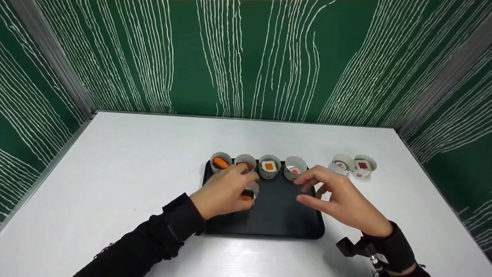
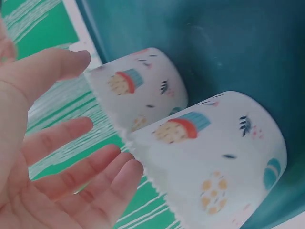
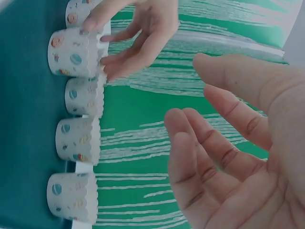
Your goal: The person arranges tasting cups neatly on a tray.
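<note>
My left hand [image 1: 226,190] hovers over a paper baking cup [image 1: 255,189] in the front part of the dark tray [image 1: 280,219]. Inside that cup lies an orange-and-black sushi-like piece [image 1: 246,194], partly covered by the hand. Thumb and fingers are spread above the scalloped rim of the printed cup [image 2: 214,152] in the left wrist view, apart from it. My right hand [image 1: 342,196] floats over the tray's right edge with loosely bent fingers, holding nothing. Closest to it is the rightmost back-row cup [image 1: 295,161], with a white-and-red piece inside.
Along the tray's back edge stand several cups, including one with an orange piece [image 1: 221,162] and one with a white piece [image 1: 269,166]. Two more cups, one holding a red-centred piece [image 1: 362,165], stand on the white table [image 1: 130,173] right of the tray. Green panels [image 1: 253,57] enclose the table.
</note>
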Demonstrator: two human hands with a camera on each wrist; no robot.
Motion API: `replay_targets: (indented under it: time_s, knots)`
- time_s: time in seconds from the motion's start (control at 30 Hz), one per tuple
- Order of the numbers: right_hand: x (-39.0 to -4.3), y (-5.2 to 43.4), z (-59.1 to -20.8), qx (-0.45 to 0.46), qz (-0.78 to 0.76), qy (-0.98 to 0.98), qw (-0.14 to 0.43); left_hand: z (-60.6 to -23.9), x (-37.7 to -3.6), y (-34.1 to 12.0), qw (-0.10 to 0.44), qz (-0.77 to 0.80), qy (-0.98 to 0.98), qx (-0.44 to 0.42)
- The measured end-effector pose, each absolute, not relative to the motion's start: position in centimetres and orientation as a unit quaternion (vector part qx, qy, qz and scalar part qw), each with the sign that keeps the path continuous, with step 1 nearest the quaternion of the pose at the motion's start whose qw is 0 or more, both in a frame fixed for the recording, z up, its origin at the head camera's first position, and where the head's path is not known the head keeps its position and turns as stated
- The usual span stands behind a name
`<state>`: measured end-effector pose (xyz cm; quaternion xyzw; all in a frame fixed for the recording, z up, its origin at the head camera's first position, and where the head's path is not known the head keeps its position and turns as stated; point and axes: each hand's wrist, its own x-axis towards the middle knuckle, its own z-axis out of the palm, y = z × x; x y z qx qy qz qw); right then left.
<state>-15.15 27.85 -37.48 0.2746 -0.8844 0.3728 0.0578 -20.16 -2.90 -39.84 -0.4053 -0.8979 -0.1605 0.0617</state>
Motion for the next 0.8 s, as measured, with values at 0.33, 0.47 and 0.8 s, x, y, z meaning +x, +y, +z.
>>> replay_targets:
  time_s: [0.33, 0.47, 0.8]
  knots:
    - [-17.2, 31.4, -37.7, 0.199, 0.324, -0.921, 0.079, -38.4, -18.2, -4.1, 0.123, -0.245, -0.878, -0.391]
    - [-18.3, 33.1, -37.9, 0.176, 0.291, -0.938, 0.069, -37.8, -17.2, -4.7, 0.14, -0.26, -0.878, -0.376]
    - [-22.7, 37.2, -38.0, 0.114, 0.245, -0.962, -0.039, -36.7, -15.6, -5.4, 0.155, -0.281, -0.874, -0.364]
